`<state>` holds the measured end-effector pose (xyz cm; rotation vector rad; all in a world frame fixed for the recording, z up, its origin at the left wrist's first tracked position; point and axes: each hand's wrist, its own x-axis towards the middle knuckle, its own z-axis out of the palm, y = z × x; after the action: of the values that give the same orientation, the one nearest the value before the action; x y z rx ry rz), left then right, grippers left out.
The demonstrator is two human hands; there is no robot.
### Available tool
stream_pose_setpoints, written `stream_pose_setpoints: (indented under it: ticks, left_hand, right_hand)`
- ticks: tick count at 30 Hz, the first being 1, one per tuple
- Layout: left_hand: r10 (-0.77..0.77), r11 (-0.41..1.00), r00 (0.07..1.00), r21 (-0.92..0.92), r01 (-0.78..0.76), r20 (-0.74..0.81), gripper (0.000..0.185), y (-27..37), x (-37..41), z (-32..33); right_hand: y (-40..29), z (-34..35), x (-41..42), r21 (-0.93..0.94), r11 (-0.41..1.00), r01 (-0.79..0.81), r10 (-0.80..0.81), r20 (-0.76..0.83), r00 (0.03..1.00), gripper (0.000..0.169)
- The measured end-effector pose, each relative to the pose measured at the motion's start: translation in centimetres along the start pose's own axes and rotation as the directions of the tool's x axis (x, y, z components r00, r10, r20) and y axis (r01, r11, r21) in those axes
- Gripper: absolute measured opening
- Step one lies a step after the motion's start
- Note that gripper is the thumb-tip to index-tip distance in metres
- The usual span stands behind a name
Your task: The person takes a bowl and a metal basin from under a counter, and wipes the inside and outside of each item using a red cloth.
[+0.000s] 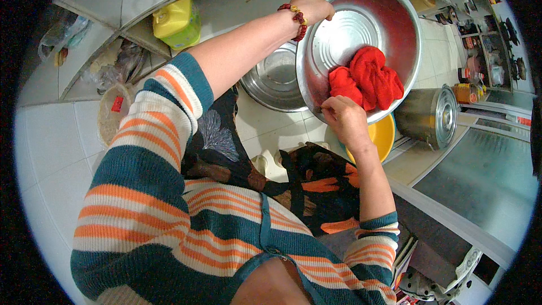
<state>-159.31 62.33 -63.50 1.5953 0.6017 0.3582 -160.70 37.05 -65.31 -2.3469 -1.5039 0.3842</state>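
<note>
My left hand point(311, 6), with a beaded bracelet at the wrist, grips the upper left rim of a large metal basin point(394, 21). The basin is tilted, so its ridged bottom and inner wall face me. A bunched red cloth point(372, 76) lies against the lower inside wall. Over the basin's lower rim is my right hand point(349, 123), its bent fingertips drawn together just inside the wall beside the cloth. Whether those fingers pinch the rim or something small cannot be told. Below, a second, shallower metal basin point(273, 78) rests on the tiled floor, partly hidden by the raised one.
A yellow plastic basin point(384, 140) stands under my right hand. Beside it is a lidded steel pot point(419, 114) near a glass-topped surface point(478, 156). A yellow-green jug point(175, 25) sits in the tiled shelf at left, and a plastic tub point(112, 118) is below it.
</note>
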Motion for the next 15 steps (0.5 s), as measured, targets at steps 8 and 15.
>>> stream_pose_setpoints:
  ticks: [8, 15]
  left_hand:
    - [-0.064, 0.992, 0.998, -0.107, 0.067, 0.030, 0.038, -1.0, 0.9, 0.4]
    - [-0.118, 0.979, 0.992, 0.161, 0.125, -0.055, 0.025, -5.4, 5.3, 3.8]
  right_hand:
    - [0.9, -0.7, 1.2, 0.242, 0.963, -0.114, 0.143, -0.105, 0.984, 0.007]
    - [-0.9, -5.0, 3.5, 0.806, 0.586, -0.088, 0.349, -0.153, 0.924, 0.007]
